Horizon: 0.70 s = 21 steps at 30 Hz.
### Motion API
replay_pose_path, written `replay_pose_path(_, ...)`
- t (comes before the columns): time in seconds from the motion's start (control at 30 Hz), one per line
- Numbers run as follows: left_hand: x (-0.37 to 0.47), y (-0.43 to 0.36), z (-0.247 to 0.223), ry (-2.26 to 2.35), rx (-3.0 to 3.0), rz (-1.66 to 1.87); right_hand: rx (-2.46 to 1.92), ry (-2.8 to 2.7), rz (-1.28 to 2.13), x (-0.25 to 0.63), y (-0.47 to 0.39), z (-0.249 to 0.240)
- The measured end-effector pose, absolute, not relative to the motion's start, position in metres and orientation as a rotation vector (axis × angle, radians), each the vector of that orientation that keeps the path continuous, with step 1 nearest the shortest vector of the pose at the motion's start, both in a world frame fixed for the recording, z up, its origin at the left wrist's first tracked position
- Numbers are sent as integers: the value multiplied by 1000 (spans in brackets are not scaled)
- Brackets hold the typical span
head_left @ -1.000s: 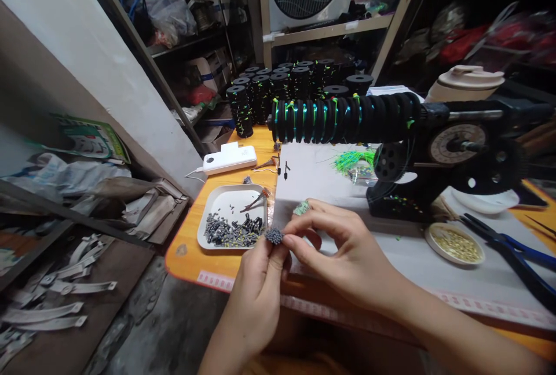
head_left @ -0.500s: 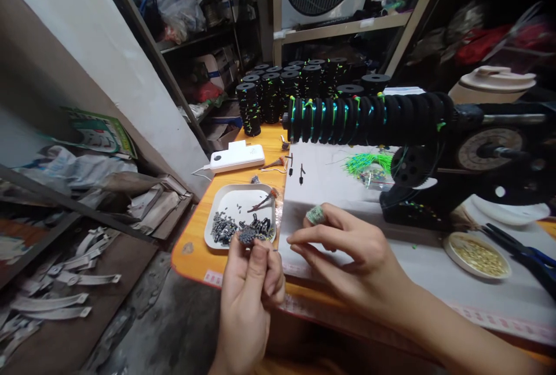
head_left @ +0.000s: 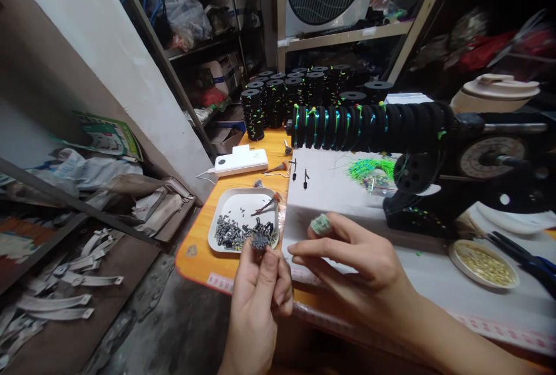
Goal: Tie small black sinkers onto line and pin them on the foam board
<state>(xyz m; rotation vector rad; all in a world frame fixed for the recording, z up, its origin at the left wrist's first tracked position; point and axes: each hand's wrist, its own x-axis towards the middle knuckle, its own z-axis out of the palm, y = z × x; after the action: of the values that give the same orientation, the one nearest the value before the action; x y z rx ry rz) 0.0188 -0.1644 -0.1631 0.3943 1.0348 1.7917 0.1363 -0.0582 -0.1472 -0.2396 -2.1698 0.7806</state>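
My left hand [head_left: 263,288] is closed, its thumb and fingers gripping a dark grey bumpy cluster [head_left: 259,241] in front of the white tray [head_left: 212,235]. In that tray lie many small grey and black pieces [head_left: 230,231] and a brown-stemmed, orange-tipped tool [head_left: 267,204]. To the right, my right hand [head_left: 356,256] hovers over the white sheet, thumb and forefinger pinched together; whatever may be between their tips is too small to make out. A green wrapping [head_left: 320,224] covers one of its fingers. Two small black pieces [head_left: 305,181] lie farther back on the sheet.
A black machine [head_left: 417,190] carries a horizontal roll [head_left: 369,126] strung with green-blue strands. Behind it stand several black spools [head_left: 252,114]. A white power bank [head_left: 241,161], a dish of golden bits [head_left: 484,264], blue-black scissors [head_left: 521,256] and green strands [head_left: 371,169] are also around.
The whole view has shifted slightly, so things sit a little more right and lower. My left hand has turned the grey cluster more upright; the right hand keeps its pinch.
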Motion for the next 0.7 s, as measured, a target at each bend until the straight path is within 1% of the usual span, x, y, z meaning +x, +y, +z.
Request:
replay_pose_path(0.43,19,-165,-161,916,302,1745,-250,-2124,803,135,-57,-143)
replay_pose_path(0.7,22,-164,-153,996,222,1724,-238,-2111,871,134,-60,-142)
